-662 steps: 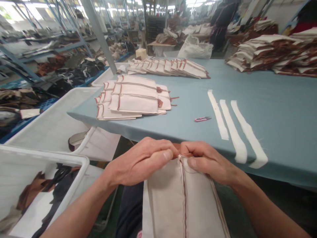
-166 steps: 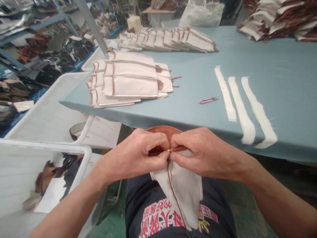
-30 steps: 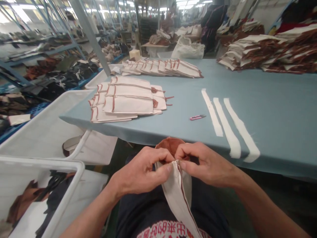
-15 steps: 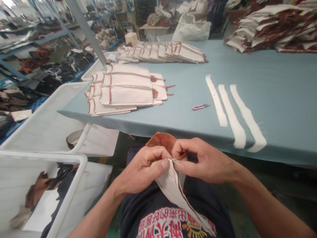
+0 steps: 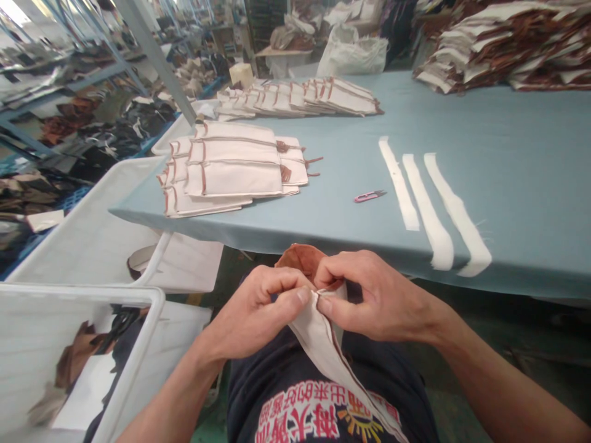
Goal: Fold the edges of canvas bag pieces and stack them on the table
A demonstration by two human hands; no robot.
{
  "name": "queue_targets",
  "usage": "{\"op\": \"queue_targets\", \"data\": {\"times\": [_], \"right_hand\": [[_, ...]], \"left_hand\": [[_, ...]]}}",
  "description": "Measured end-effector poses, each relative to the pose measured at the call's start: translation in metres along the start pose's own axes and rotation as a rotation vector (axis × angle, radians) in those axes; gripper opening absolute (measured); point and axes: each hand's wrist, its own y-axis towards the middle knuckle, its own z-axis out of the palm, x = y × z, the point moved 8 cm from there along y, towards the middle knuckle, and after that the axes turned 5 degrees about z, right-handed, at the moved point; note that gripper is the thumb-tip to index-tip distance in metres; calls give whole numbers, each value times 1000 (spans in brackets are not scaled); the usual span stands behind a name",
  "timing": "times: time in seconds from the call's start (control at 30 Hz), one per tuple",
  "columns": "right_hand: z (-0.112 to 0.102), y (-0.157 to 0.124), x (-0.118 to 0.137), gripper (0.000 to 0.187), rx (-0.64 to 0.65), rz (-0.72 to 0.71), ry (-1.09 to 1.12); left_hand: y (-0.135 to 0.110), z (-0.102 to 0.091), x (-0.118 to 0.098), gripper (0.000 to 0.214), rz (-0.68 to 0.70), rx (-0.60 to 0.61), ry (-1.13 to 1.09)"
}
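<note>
Above my lap, my left hand (image 5: pixel 272 307) and my right hand (image 5: pixel 364 295) pinch the upper edge of one sewn fabric piece (image 5: pixel 318 335). It is off-white cloth with a dark brown seam along it, and a reddish-brown part (image 5: pixel 300 255) bulges up behind my fingers. Both thumbs press side by side at the seam, with the index fingers curled behind. The lower end of the cloth hangs over my dark printed shirt. Pink thread snips (image 5: pixel 369 196) lie on the blue-covered table (image 5: pixel 341 147) beyond my hands.
Three white fabric strips (image 5: pixel 429 212) lie right of the snips. Stacked off-white pieces (image 5: pixel 240 160) sit on the left, with another row (image 5: pixel 300 97) behind. A tall brown-and-white pile (image 5: pixel 508 46) stands at the back right. White plastic bins (image 5: pixel 159 298) flank my left side.
Both hands keep hold of the fabric piece at its seam, with the thumbs shifting slightly. The whole view has moved a little.
</note>
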Motion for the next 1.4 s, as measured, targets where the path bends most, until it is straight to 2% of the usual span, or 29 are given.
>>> {"op": "queue_targets", "data": {"times": [0.1, 0.2, 0.33, 0.43, 0.53, 0.67, 0.77, 0.87, 0.97, 1.03, 1.13, 1.33, 1.4], "right_hand": [[1, -4, 1, 13, -17, 16, -52], [2, -5, -6, 17, 31, 109, -15], [10, -5, -22, 22, 162, 216, 228], [19, -5, -27, 30, 252, 184, 433], [21, -4, -29, 32, 258, 154, 494], [14, -2, -20, 18, 161, 144, 310], [-2, 0, -5, 3, -67, 70, 96], [-10, -4, 6, 17, -270, 13, -33], [-4, -10, -2, 15, -327, 136, -101], [6, -14, -15, 14, -281, 265, -28], [25, -19, -32, 22, -173, 387, 218], [71, -26, -54, 30, 59, 543, 786], [86, -32, -60, 27, 95, 609, 914]], "left_hand": [[0, 4, 0, 37, 11, 59, 4], [1, 7, -3, 40, 49, 76, -17], [4, 9, 2, 35, 47, 41, -87], [6, 12, 8, 34, 54, 70, -147], [5, 12, 15, 37, 18, 89, -176], [5, 6, 18, 34, -5, 25, -98], [4, -1, 11, 28, 59, -99, 5], [1, -6, 4, 25, 129, -242, 119], [-5, -7, 2, 20, 196, -383, 207], [-10, -6, 4, 17, 223, -446, 221], [-16, 0, 15, 16, 211, -480, 182], [-30, 9, 53, 26, -1, -477, -41], [-34, 12, 62, 32, -84, -481, -109]]}}
